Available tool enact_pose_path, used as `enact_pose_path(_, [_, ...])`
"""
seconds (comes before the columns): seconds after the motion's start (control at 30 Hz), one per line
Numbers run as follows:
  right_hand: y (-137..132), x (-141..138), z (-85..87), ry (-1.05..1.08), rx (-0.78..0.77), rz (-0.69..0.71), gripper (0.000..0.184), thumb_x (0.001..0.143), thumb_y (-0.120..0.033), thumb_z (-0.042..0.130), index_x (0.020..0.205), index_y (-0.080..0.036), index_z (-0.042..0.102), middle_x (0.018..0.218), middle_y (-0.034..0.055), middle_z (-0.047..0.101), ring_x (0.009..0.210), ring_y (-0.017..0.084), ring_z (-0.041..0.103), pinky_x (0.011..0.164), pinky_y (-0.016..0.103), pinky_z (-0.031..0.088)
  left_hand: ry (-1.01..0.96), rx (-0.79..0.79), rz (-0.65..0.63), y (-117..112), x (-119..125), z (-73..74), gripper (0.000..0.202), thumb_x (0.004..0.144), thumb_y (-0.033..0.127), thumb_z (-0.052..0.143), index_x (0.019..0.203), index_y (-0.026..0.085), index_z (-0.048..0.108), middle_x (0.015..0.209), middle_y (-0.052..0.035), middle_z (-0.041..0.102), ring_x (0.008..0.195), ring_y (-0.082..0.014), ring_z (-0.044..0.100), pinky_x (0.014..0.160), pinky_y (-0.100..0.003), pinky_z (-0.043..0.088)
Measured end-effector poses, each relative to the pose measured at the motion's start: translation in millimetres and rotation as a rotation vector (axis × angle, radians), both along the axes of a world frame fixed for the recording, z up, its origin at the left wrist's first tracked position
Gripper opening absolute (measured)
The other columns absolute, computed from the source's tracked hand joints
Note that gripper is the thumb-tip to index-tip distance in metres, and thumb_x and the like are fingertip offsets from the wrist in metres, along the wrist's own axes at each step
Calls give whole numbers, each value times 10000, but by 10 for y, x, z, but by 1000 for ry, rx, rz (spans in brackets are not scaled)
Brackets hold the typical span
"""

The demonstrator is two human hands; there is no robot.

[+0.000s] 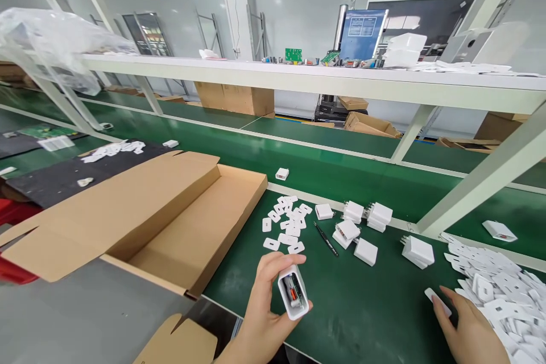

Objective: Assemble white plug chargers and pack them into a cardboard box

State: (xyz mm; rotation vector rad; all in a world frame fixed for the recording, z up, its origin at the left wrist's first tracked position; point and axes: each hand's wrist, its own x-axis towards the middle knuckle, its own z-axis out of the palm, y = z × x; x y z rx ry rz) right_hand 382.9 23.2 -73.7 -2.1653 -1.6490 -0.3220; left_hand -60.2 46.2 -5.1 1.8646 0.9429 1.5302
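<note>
Between thumb and fingers, my left hand (271, 301) grips a white charger housing (293, 294). Its open end faces me and shows a circuit board with a small orange-red part inside. At the lower right my right hand (467, 318) pinches a small white cover plate (438, 302) at the edge of a large pile of white cover plates (507, 296). A loose group of similar plates with slots (290, 222) lies beyond my left hand. Beside it are black tweezers (326, 239) and several white chargers (365, 252), some stacked and some with prongs showing.
An open cardboard box (187, 233) lies at the left of the green table. White shelf posts (478, 165) rise beyond the chargers and carry a shelf (298, 73). Single chargers (282, 174) sit on the green belt behind the table. A cardboard flap (183, 344) shows at the bottom.
</note>
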Motion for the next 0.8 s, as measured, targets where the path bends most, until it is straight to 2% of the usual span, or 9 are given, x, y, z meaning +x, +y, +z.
enact_pose_path(0.07, [-35,71,-52,6,-4,83,602,914,-682,475,1138,-173,704,1095,176,764,946,368,764,771,463,619,24,10,2,0,4,6,567,972,209,704,1450,372,447,1366,-76,643,1261,-266,518,1020,-410,482])
enact_pose_path(0.17, [-57,155,-121,16,9,191,582,924,-678,453,1068,-182,723,1039,172,754,894,352,758,755,471,609,48,18,10,5,24,16,535,963,196,701,1419,366,482,1346,-73,635,1248,-268,521,1024,-415,475])
enact_pose_path(0.3, [-28,148,-103,70,27,225,548,956,-668,427,1011,-198,703,978,155,757,852,329,741,760,466,582,42,-35,33,-17,93,6,520,911,148,705,1347,336,492,1270,-76,623,1246,-278,527,993,-403,494])
enact_pose_path(0.37, [-10,121,-55,96,15,186,588,927,-718,424,991,-203,700,926,151,756,813,331,730,729,467,573,3,-47,23,-41,131,-18,517,901,126,687,1317,329,457,1221,-63,622,1192,-259,575,943,-370,515])
enact_pose_path(0.5, [24,95,53,85,-49,-9,631,822,-788,418,887,-236,717,863,165,749,782,380,698,616,477,531,60,-150,53,-80,171,-72,465,911,100,643,1278,314,454,1033,-13,590,857,-177,615,731,-274,510])
enact_pose_path(0.57, [52,48,120,137,-96,-57,584,765,-773,461,815,-250,717,864,166,756,784,391,694,610,480,524,130,-167,77,-88,173,-87,487,905,92,633,1308,309,468,1035,-23,577,852,-183,612,732,-281,510])
enact_pose_path(0.67, [72,-235,276,334,-128,-37,509,687,-725,585,788,-245,723,852,145,769,788,373,715,625,455,543,185,-156,52,-98,170,-109,522,882,121,665,1333,306,476,1159,-70,568,987,-233,626,817,-331,523])
enact_pose_path(0.73, [28,-620,418,492,-94,30,464,704,-679,667,840,-241,736,850,114,773,780,336,728,625,410,562,174,-168,-17,-115,182,-137,461,898,176,658,1309,295,488,1216,-94,548,1032,-257,612,859,-364,516])
enact_pose_path(0.8, [-62,-1117,568,599,10,211,370,802,-599,705,910,-248,743,887,76,765,776,274,729,691,369,590,139,-221,-124,-135,216,-178,344,969,265,587,1303,281,503,1244,-109,535,1064,-274,591,902,-397,498])
